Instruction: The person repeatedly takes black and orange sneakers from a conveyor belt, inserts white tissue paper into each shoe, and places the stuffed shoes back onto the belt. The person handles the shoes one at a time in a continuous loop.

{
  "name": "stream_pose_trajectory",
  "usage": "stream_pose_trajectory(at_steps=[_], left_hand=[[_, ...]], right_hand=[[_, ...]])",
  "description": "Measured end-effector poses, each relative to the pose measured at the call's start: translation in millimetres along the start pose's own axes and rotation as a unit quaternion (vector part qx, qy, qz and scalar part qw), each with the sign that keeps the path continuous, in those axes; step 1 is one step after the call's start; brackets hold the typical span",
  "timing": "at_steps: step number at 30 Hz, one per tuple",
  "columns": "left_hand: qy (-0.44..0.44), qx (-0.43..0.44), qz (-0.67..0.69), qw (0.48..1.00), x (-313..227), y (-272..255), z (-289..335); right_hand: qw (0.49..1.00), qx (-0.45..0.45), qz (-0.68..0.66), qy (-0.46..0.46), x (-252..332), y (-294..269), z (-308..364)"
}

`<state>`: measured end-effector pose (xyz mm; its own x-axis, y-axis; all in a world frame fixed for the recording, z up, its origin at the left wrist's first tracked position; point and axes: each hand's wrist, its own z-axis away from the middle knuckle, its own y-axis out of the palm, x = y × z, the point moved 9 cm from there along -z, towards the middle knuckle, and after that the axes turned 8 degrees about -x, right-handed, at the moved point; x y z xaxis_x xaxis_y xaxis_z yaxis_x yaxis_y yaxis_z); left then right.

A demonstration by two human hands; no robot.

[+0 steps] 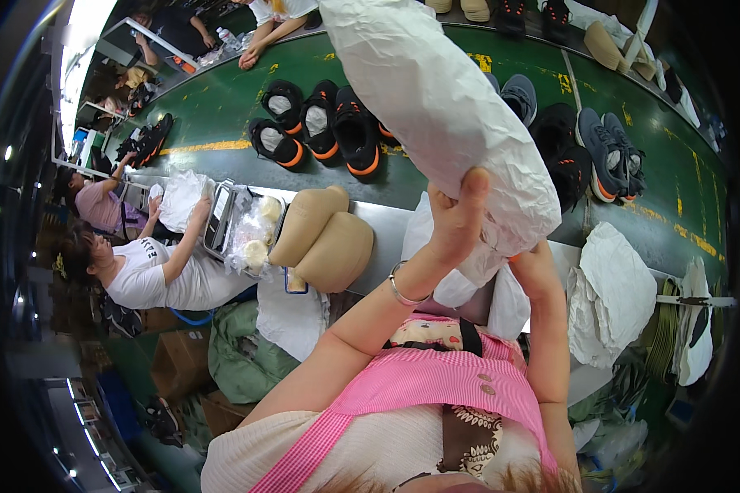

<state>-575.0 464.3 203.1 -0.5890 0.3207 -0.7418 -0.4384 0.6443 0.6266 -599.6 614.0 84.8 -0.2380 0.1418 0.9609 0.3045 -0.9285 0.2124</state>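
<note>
A long bundle wrapped in crumpled white paper [460,115] slants across the middle, from the top edge down to my hands. My left hand [462,215] grips its near part, thumb pressed on the paper and the other fingers mostly hidden. At its lower end my right hand [536,269] holds on from below, its fingertips partly behind the paper. A small orange spot shows beside the right fingers; what lies inside the wrap is hidden. Loose sheets of white paper [608,287] lie to the right of my right hand.
Ahead, a green conveyor belt [214,123] carries black shoes with orange soles [358,135] and grey shoes [604,152]. Beige moulded forms [329,242] sit left of my arm, beside a tray of plastic-bagged items [251,226]. A co-worker [160,267] at left handles white paper.
</note>
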Motion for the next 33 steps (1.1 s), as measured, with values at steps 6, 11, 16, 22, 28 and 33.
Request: stream_pose_trajectory(at_steps=[6, 11, 16, 22, 28, 33], left_hand=[[0.033, 0.019, -0.052, 0.998, -10.4, -4.5, -10.2], [-0.035, -0.036, -0.086, 0.995, -13.9, -10.1, -8.5], [0.111, 0.092, -0.132, 0.981, 4.0, -33.2, -1.4], [0.037, 0.094, -0.046, 0.994, -11.8, -7.6, 5.2], [0.024, 0.146, -0.156, 0.977, 5.3, -8.1, 8.1], [-0.027, 0.107, -0.184, 0.977, 19.2, -24.9, 0.5]], right_hand=[[0.983, 0.057, 0.172, -0.030, 29.7, -1.6, -1.2], [0.990, 0.057, 0.108, -0.064, 57.2, 11.9, -8.7], [0.958, 0.136, -0.246, 0.054, 27.0, 27.6, 1.0], [0.793, 0.200, -0.557, 0.146, 29.8, 36.8, 9.4], [0.822, 0.030, -0.539, 0.182, 3.1, 45.4, -3.2], [0.818, 0.031, -0.556, 0.143, 11.9, 48.5, -0.7]])
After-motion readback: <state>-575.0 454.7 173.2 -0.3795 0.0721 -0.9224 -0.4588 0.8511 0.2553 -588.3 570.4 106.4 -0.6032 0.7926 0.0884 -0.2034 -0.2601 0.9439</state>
